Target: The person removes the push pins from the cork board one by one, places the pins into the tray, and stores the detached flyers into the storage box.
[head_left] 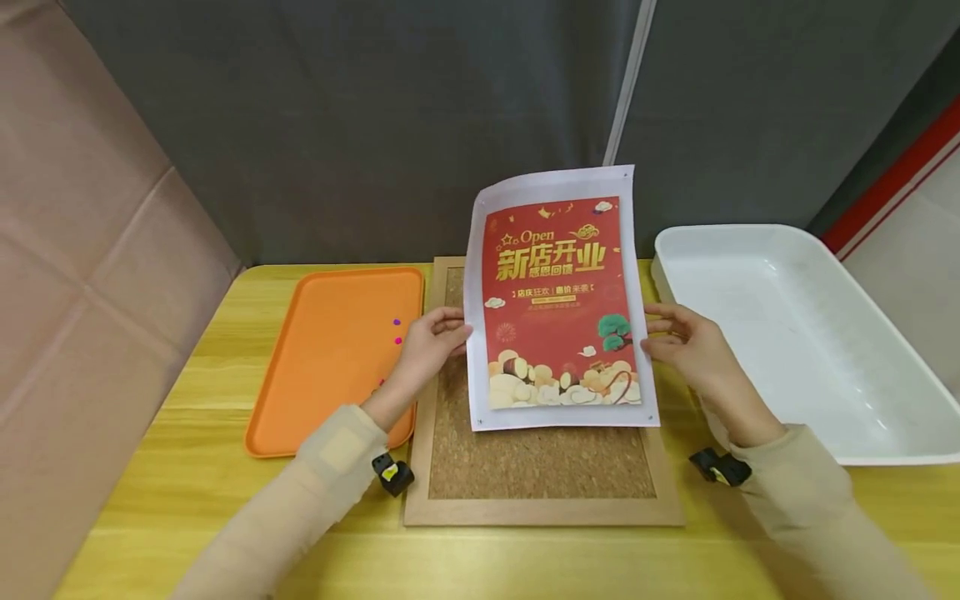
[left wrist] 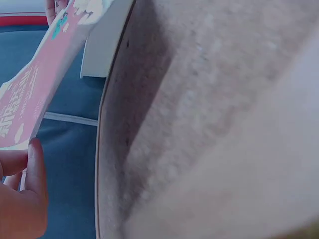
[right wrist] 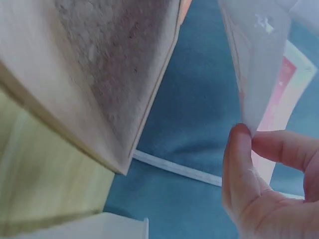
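A red poster with a white border (head_left: pixel 558 300) is held up between both hands, its upper edge bending back. My left hand (head_left: pixel 435 343) pinches the left edge between thumb and fingers, and the left wrist view shows that thumb (left wrist: pixel 35 167) against the border. On the opposite edge, my right hand (head_left: pixel 690 337) pinches the sheet; in the right wrist view its fingertips (right wrist: pixel 240 134) meet at the edge. Below the poster lies a wood-framed cork board (head_left: pixel 543 467), and the right wrist view shows a gap between sheet and board. The poster hides the board's upper middle.
An orange tray (head_left: pixel 337 350) with a few small purple and pink pieces (head_left: pixel 397 331) sits left of the board. To the right stands a large white plastic bin (head_left: pixel 795 342). Both rest on a yellow wood-grain table (head_left: pixel 525 562), with a dark grey curtain (head_left: pixel 375 125) behind.
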`<state>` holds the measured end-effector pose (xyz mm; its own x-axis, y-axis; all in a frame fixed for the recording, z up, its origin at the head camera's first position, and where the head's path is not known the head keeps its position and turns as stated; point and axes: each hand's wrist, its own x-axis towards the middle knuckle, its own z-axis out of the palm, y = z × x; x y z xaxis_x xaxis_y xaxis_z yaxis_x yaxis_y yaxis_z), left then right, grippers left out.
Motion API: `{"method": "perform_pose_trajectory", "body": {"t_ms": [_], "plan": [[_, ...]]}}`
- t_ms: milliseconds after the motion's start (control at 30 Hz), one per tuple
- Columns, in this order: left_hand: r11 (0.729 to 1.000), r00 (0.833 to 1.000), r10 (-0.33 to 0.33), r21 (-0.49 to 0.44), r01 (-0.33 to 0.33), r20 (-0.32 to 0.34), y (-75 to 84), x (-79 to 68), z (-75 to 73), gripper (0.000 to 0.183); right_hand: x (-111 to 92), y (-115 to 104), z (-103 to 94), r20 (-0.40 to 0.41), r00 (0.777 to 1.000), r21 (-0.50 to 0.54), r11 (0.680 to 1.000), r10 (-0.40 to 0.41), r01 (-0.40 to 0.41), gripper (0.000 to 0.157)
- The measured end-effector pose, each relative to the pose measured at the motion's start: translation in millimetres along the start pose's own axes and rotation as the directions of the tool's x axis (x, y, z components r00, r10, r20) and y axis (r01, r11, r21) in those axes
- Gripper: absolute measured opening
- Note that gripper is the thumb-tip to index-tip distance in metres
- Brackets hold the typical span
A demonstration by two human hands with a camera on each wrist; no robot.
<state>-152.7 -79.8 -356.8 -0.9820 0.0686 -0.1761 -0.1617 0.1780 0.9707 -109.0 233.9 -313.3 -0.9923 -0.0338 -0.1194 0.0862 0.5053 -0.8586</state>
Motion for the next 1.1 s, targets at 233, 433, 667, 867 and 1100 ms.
{"method": "perform_pose_trajectory", "body": {"t_ms": [233,433,667,867,1100], "plan": [[0.997,0.998,0.043,-0.058,-0.041,0.034,13.1,6.2,17.9,0.031,-5,2,-22.1,-0.062,0.998,-0.051,0.999,-0.005,0.002,0.052],[0.992,0.997,0.059,-0.110,-0.054,0.042,22.2,12.3,43.6,0.030,-8,9,-44.4,-0.147,0.989,-0.056,0.998,-0.002,-0.006,0.046],[0.980,0.995,0.062,-0.194,-0.046,0.079,29.7,18.1,76.2,0.030,-12,22,-77.1,-0.195,0.981,0.056,0.998,0.014,-0.003,0.022],[0.973,0.991,0.050,-0.229,-0.021,0.122,33.3,19.3,103.5,0.031,-14,36,-102.9,-0.219,0.975,0.095,0.995,0.041,-0.020,0.029],[0.964,0.983,0.049,-0.266,-0.001,0.175,36.2,18.5,130.5,0.028,-13,62,-131.4,-0.227,0.970,0.108,0.992,0.092,-0.069,0.027]]}}
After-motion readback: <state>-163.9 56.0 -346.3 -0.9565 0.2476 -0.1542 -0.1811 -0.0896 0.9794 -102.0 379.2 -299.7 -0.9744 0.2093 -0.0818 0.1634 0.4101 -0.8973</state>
